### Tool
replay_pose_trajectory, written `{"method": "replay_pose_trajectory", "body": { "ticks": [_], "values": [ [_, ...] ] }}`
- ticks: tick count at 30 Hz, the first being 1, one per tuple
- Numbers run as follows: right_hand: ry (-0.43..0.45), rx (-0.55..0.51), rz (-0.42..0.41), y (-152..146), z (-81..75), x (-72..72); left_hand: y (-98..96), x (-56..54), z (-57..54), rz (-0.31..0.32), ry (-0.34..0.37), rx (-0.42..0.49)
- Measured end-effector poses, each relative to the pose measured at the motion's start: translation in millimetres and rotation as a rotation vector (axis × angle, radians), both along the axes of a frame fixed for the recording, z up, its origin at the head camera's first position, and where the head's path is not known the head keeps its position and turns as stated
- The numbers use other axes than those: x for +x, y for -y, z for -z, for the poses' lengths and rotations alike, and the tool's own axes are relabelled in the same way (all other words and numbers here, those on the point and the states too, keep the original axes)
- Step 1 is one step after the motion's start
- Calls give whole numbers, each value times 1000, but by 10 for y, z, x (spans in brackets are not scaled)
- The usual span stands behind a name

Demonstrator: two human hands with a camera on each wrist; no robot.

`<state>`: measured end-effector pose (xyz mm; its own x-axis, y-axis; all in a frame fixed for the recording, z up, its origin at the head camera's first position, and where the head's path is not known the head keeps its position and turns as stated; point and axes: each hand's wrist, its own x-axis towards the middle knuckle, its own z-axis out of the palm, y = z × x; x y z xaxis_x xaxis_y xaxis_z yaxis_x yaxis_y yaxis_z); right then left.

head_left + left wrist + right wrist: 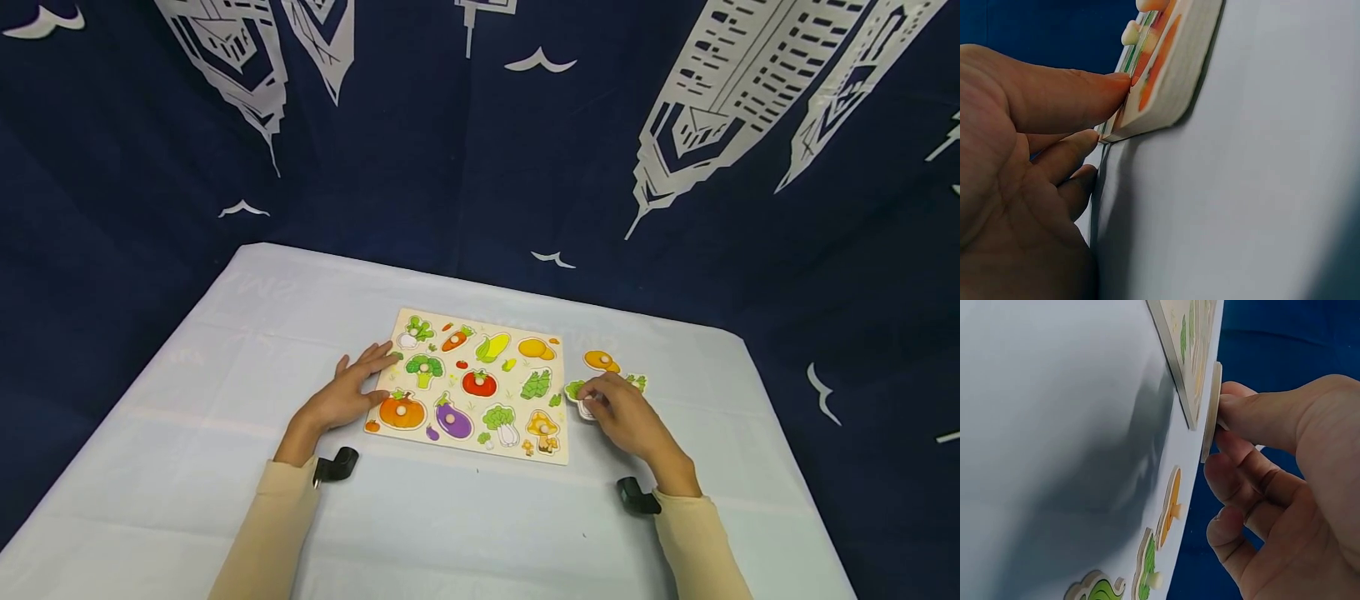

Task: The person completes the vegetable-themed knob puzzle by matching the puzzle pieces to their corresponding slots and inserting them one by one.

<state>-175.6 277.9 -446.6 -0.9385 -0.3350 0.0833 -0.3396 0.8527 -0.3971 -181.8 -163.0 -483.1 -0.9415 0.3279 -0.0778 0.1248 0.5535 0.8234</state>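
A wooden vegetable puzzle board (442, 367) lies on the table with pictures of a pumpkin, tomato, eggplant and others. Several pictures carry small knobs. My left hand (347, 396) rests along the board's left edge, fingers spread and thumb touching its top face near the pumpkin piece (402, 411). Just off the board's right side, my right hand (622, 414) pinches a green-and-white bok choy puzzle piece (588, 412). In the right wrist view that piece (1212, 412) shows edge-on, raised off the table; the fingers hide its knob.
Beyond the right hand lie a yellow-orange potato-like piece (598, 360) and a green leafy piece (637, 382). The right wrist view shows another green piece (1100, 589) at the bottom. A white cloth covers the table (450, 525); a dark blue printed curtain (420, 167) hangs behind.
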Motion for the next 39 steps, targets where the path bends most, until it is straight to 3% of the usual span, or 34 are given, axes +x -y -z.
{"method": "replay_pose_trajectory", "body": {
  "ticks": [39],
  "values": [
    [-78,-27,-105,290,-104,136,-5,10,-11,3,-6,13]
  ]
}}
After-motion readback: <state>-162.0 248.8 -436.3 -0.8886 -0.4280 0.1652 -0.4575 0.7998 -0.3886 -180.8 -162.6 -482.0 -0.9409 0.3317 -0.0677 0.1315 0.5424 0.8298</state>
